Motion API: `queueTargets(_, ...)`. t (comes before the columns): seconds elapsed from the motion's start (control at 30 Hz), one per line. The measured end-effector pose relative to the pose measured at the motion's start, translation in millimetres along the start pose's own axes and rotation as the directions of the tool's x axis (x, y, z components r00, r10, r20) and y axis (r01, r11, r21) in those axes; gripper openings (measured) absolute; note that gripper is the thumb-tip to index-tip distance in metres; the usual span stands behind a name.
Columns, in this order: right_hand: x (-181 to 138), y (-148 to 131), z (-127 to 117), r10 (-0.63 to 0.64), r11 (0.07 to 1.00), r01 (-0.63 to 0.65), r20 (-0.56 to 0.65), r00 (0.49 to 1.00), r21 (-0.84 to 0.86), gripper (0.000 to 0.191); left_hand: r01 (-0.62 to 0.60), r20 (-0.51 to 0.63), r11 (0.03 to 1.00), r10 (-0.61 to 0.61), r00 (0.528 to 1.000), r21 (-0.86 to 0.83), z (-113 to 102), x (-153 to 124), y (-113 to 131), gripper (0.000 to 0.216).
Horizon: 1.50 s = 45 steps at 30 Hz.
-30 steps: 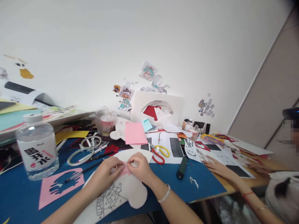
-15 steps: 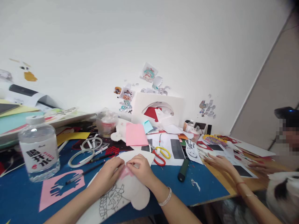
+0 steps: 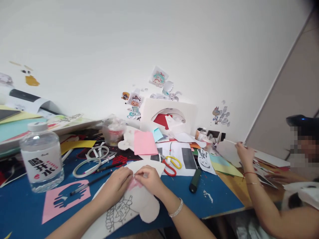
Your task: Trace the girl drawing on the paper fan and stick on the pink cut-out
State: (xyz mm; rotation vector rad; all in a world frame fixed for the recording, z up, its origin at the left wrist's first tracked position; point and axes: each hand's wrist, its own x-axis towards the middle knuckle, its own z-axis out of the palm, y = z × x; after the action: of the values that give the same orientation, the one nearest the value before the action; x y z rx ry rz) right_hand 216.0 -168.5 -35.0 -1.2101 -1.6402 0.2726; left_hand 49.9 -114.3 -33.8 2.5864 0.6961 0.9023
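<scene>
A white board (image 3: 99, 220) with a black line drawing (image 3: 120, 214) lies at a slant at the table's front edge. It has a rounded lobe (image 3: 149, 210) at its lower right. On it is a small pink paper piece (image 3: 134, 184), partly covered by my fingers. My left hand (image 3: 119, 182) is closed, its fingertips at the piece's upper left edge. From the other side my right hand (image 3: 149, 179) pinches at the upper edge, thumb and forefinger together. The two sets of fingertips nearly meet, and what lies right under them is hidden.
Left stand a water bottle (image 3: 42, 159) and a pink paper with cut-outs (image 3: 47, 207), a pen (image 3: 91, 182) across it. Scissors (image 3: 169, 166) and a dark green cylinder (image 3: 195, 181) lie to the right. Beyond, a co-worker's hand (image 3: 245, 154) holds up a white sheet (image 3: 228, 152).
My hands stay almost in place at the pink piece. At right, the co-worker's hand has risen from the table and now lifts a white sheet; a pale yellow sheet shows below it.
</scene>
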Motion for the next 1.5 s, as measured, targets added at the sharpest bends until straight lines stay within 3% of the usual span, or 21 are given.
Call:
queueTargets(0.77,-2.8,-2.1,-1.0,0.044,0.997,-0.048,0.063,0.997,0.063,0.008,0.020,-0.023,0.999,-0.020,1.000,0.032,0.7,0.0,0.0,0.032)
queueTargets(1.5,-0.7,-6.5,1.2,0.008,0.998,-0.006,0.021,1.000,-0.067,0.018,-0.016,-0.058,0.995,0.022,0.998,0.102,-1.6,-0.1,5.3,0.027)
